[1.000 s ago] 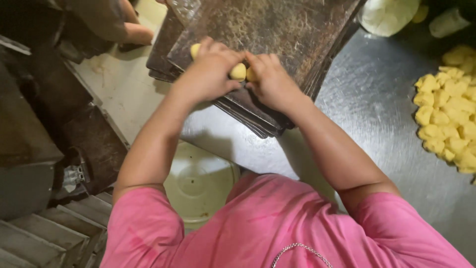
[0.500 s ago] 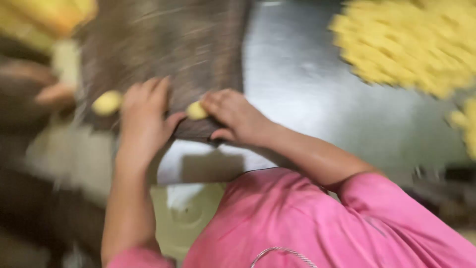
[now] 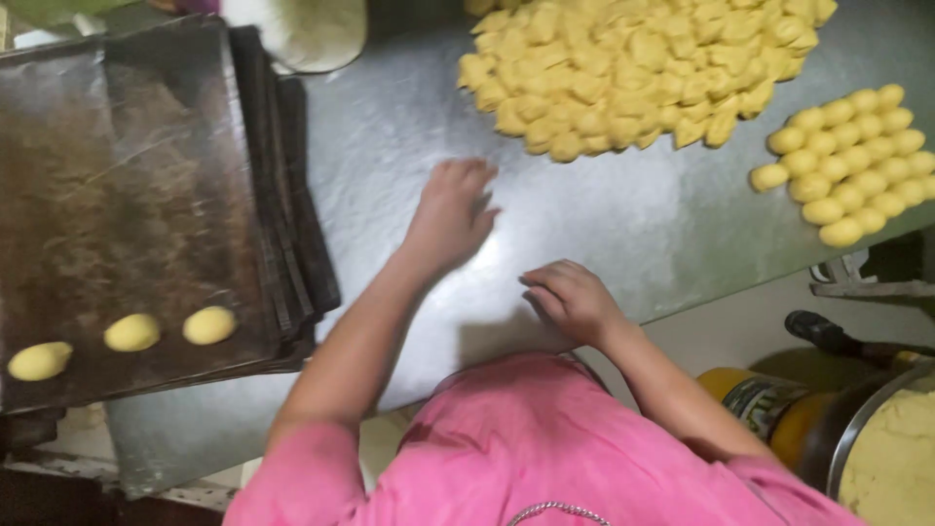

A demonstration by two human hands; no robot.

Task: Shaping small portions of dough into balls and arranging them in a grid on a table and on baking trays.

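A: Left hand (image 3: 450, 216)?

B: Spread flat, fingers loose, grasping nothing, reaching over the steel table (image 3: 409, 127) toward the heap of cut dough pieces (image 3: 633, 68). Somewhat blurred, so unclear whether touching the steel or just above it.

A: Right hand (image 3: 573, 300)?

B: Nearer the table's front edge, fingers curled loosely inward, resting on the steel. Nothing seen in it, though the palm side is hidden.

A: Around the heap?

B: Right of it, well apart, neat rows of rolled dough balls (image 3: 849, 161). Left of it, at the table's end, a stack of dark baking trays (image 3: 146, 175), with three shaped dough balls (image 3: 131, 332) lined along the top tray's near edge. Behind the heap's left corner, a pale bag or bowl of dough (image 3: 312, 29), cut off at the top.

A: Anything between hand and heap?

B: Bare steel only.

A: Hard to make out?

B: Heap cropped at the top edge. Below the table at right, a yellow container (image 3: 769, 404) and a metal bowl rim (image 3: 857, 429) with pale dough, both cropped. Pink shirt (image 3: 526, 448) covering the lower middle.
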